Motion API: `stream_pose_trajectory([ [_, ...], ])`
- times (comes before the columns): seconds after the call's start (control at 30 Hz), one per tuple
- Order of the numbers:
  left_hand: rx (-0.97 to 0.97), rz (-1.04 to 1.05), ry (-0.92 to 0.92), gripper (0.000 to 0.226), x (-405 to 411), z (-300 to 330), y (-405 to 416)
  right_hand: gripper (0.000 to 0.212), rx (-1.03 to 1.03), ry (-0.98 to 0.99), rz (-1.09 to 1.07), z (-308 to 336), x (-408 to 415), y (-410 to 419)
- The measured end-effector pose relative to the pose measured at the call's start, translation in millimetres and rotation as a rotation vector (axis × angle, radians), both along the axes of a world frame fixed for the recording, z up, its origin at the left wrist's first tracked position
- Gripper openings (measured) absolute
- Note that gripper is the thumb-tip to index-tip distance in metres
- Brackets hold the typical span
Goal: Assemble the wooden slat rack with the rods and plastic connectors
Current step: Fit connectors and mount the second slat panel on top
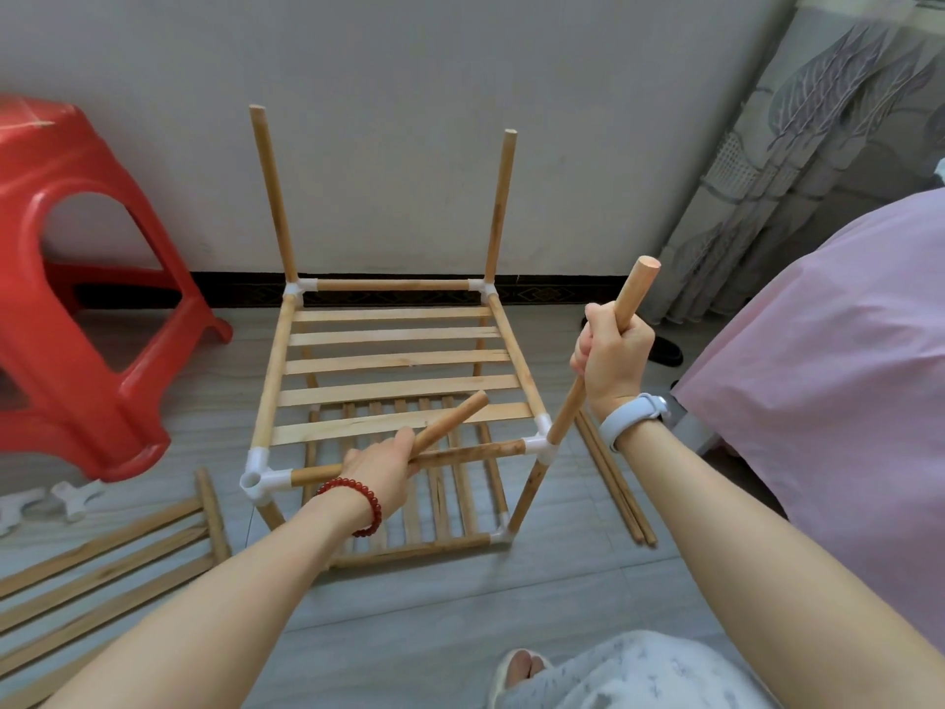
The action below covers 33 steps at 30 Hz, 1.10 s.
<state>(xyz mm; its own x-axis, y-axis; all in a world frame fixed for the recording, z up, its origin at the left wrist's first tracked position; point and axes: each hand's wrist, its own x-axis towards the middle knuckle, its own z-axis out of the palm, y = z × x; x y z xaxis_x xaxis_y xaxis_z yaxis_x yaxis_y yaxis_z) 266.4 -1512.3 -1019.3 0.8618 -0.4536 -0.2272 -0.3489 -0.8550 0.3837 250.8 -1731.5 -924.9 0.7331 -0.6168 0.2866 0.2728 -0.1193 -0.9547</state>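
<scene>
The partly built rack [394,373] stands on the floor with a slatted shelf on white plastic connectors and a lower slat shelf [440,504] beneath. Two rods rise from the far corners [271,191] [498,207]. My right hand [611,358] grips a rod [631,294] whose lower end sits in the near right connector [542,445]. My left hand [386,468] holds a loose rod [452,422] slanting over the front rail. The near left connector [258,481] has an open socket.
A red plastic stool [76,299] stands at the left. A loose slat panel [102,565] and spare white connectors [71,498] lie at the near left. Two spare rods [613,483] lie right of the rack. A pink-covered bed [828,381] fills the right side.
</scene>
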Motion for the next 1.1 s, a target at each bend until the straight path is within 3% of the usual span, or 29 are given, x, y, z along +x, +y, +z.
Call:
stream_pose_trajectory([
  [0.1,-0.207,0.083,0.123,0.003,0,9,5,0.037,-0.037,0.046,-0.07,-1,-2,2],
  [0.23,-0.424,0.156,0.081,0.015,-1,40,23,0.011,-0.107,0.242,-0.168,3,-13,14],
  [0.27,-0.482,0.163,0.053,0.021,-1,50,30,0.008,-0.135,0.357,-0.178,1,-17,17],
  [0.33,-0.598,0.214,-0.014,0.025,0,67,43,0.023,-0.275,0.721,-0.158,-9,-29,18],
  [0.4,-0.716,0.315,-0.078,0.023,-3,84,58,0.029,-0.452,1.107,0.031,-18,-41,25],
  [0.47,-0.82,0.414,-0.109,0.02,-8,92,73,0.039,-0.58,1.305,0.274,-27,-48,34],
  [0.53,-0.854,0.47,-0.164,0.02,-13,98,89,0.04,-0.747,1.305,0.469,-32,-45,53],
  [0.67,-0.79,0.531,-0.298,0.021,-19,103,123,0.031,-0.886,1.014,0.704,-37,-27,107],
  [0.8,-0.795,0.578,-0.274,0.018,-19,91,150,0.031,-1.071,0.903,0.659,-56,-7,138],
  [1.0,-0.781,0.577,-0.234,0.014,-25,78,158,0.032,-1.451,0.997,0.681,-76,1,162],
  [1.1,-0.722,0.5,-0.273,0.012,-24,76,156,0.025,-1.47,0.991,0.662,-81,2,168],
])
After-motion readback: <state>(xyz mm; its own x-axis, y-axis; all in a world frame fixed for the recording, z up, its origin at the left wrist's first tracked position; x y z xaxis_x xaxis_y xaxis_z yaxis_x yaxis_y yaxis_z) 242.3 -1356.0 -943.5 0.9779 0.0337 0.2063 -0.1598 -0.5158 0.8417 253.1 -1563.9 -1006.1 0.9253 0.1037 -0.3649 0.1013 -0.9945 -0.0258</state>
